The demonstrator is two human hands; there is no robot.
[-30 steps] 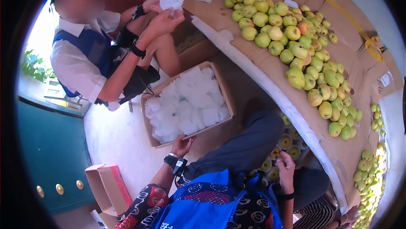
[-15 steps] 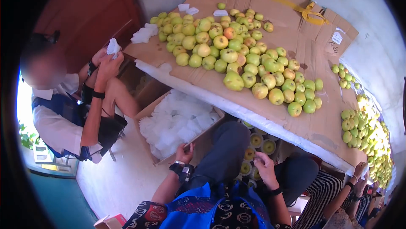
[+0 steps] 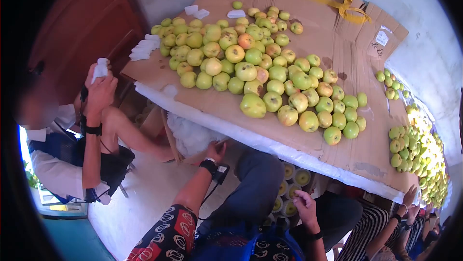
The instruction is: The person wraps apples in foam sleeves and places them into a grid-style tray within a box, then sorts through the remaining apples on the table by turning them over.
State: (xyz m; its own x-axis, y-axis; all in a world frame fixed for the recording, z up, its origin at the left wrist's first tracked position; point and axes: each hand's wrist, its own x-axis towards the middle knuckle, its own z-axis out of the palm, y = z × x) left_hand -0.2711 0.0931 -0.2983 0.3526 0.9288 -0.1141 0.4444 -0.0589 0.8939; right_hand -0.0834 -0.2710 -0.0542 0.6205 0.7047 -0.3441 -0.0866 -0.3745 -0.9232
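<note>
My left hand (image 3: 216, 152) is closed on the near edge of the cardboard box (image 3: 195, 158) of white foam nets (image 3: 190, 133), which sits partly under the table. Over my lap, beside the lower box of net-wrapped apples (image 3: 302, 177), my right hand (image 3: 305, 205) is raised with its fingers bent. Whether it holds something small cannot be made out. Many green and reddish apples (image 3: 235, 54) lie heaped on the cardboard-covered table (image 3: 202, 94) in front of me.
At the left a seated person (image 3: 62, 140) holds a white foam net (image 3: 100, 69) in both hands. Folded nets (image 3: 144, 48) lie at the table's left corner. Another person's hands (image 3: 410, 203) show at the lower right. More apples (image 3: 424, 164) are heaped at the far right.
My left hand has moved forward, and the box of foam nets has slid farther under the table. The view has shifted slightly. My right hand stays above my lap.
</note>
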